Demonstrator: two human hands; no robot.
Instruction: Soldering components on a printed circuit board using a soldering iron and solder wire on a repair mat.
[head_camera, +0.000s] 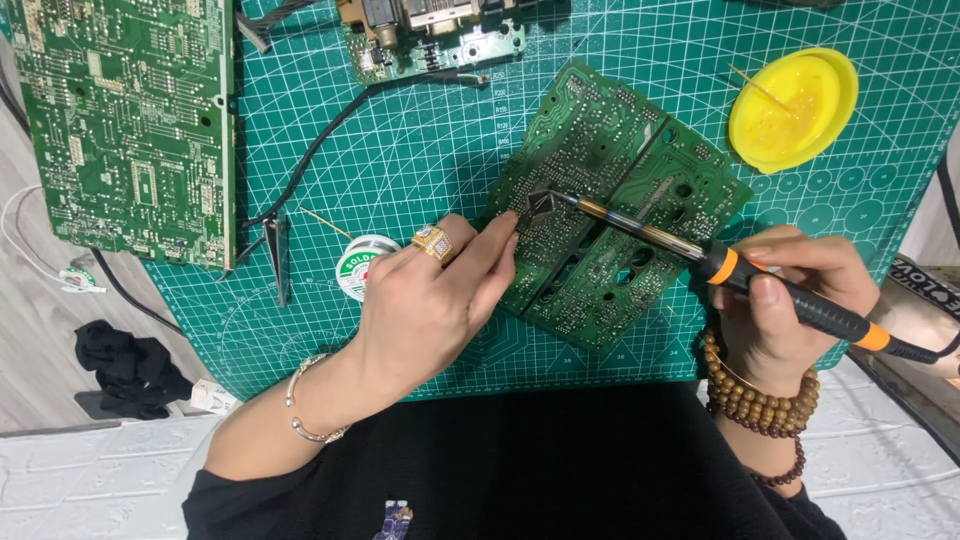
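Pointing up-left, the soldering iron (700, 255) (black-orange grip, metal shaft) lies diagonally in the right hand (790, 300), tip on the green circuit board (610, 210); left hand (430, 300) fingers press together at the board's edge.

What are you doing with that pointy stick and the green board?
A person is working on a green circuit board lying on a teal gridded cutting mat. The right hand holds a black-and-orange soldering iron with its tip at the board's left edge. The left hand, wearing a gold ring, has its fingertips at the same spot, seemingly holding something small there. A yellow round tub sits behind.
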